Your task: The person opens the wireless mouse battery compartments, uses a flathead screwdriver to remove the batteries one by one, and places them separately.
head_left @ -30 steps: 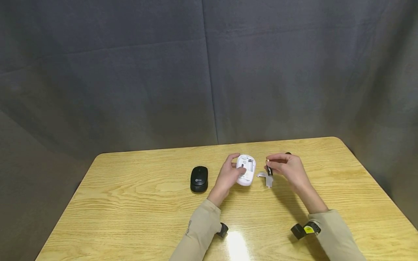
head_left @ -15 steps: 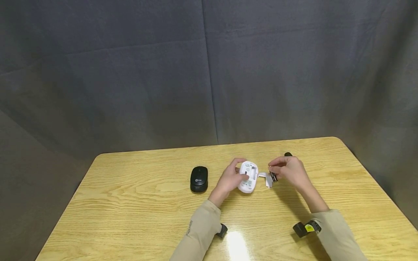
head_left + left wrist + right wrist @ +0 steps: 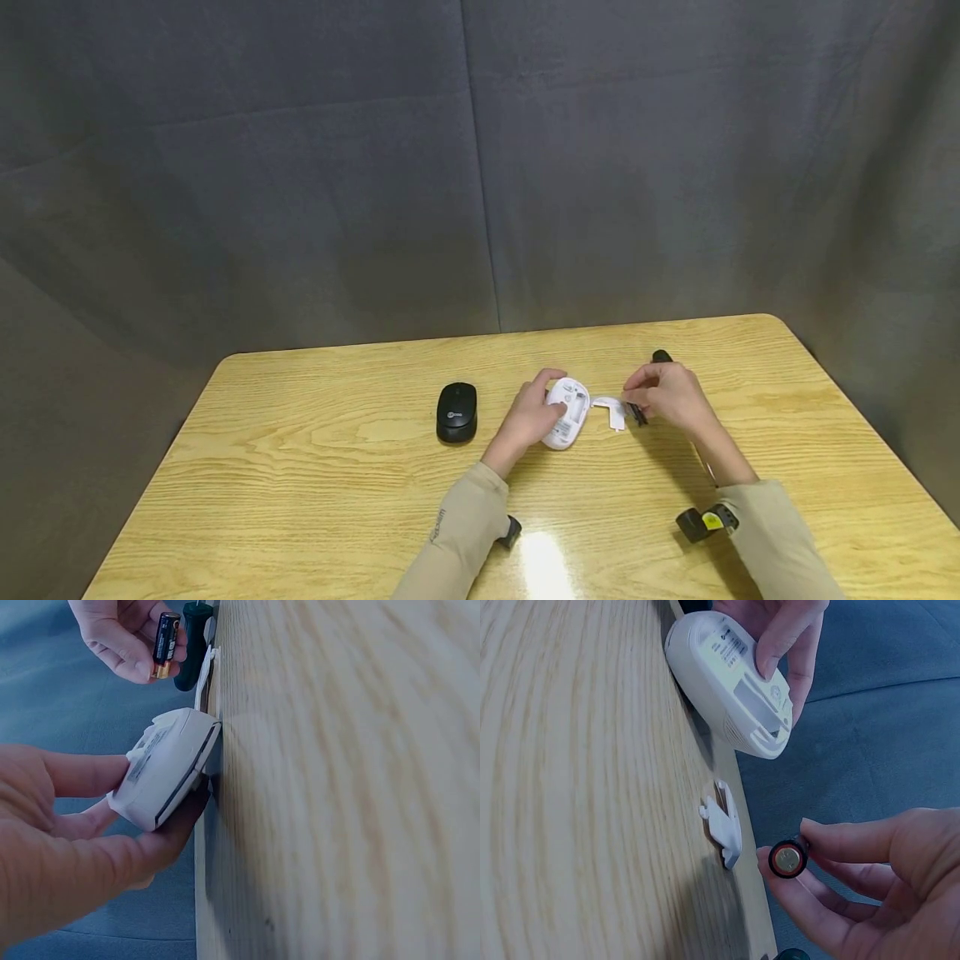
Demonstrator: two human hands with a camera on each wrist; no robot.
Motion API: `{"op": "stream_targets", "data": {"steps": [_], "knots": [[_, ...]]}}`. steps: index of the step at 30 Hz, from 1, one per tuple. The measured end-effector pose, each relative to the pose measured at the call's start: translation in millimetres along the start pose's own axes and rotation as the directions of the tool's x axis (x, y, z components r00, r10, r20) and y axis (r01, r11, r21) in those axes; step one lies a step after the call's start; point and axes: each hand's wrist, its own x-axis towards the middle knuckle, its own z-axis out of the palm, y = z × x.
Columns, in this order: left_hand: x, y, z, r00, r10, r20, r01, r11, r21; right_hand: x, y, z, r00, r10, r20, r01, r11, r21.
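My left hand (image 3: 527, 418) holds a white computer mouse (image 3: 570, 427) with its underside up, thumb on the underside and fingers at the edge. In the right wrist view, the battery slot (image 3: 756, 707) of the mouse lies uncovered, with no battery showing in it. Between thumb and fingertips, my right hand (image 3: 672, 400) pinches a black battery with a copper-coloured end (image 3: 166, 643), apart from the mouse. The white battery cover (image 3: 724, 826) rests on the table between the two hands.
A black computer mouse (image 3: 457, 412) sits on the wooden table (image 3: 315, 467) left of my left hand. A screwdriver with a dark green handle (image 3: 194, 646) lies beyond my right hand, partly hidden by it. A grey curtain (image 3: 300, 208) hangs behind the table.
The white mouse has come lower and nearer to me in my left hand, and tilted somewhat. My right hand has moved slightly right and nearer with the battery.
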Motion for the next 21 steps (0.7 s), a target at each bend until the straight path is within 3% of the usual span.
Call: {"op": "stream_targets", "data": {"steps": [6, 14, 21], "knots": [[0.4, -0.4, -0.2, 1.000, -0.005, 0.000, 0.005, 0.998, 0.061, 1.2, 4.5, 0.7, 1.000, -0.005, -0.008, 0.005, 0.999, -0.038], [-0.1, -0.4, -0.1, 0.995, -0.099, -0.016, 0.098, 0.995, -0.010, 1.4, 5.1, -0.8, 0.999, -0.042, -0.006, 0.041, 0.996, -0.082], [0.6, 0.6, -0.8, 0.993, -0.109, -0.036, 0.112, 0.991, 0.072, 2.5, 7.0, -1.6, 0.999, -0.034, 0.020, 0.036, 0.994, -0.101]]}}
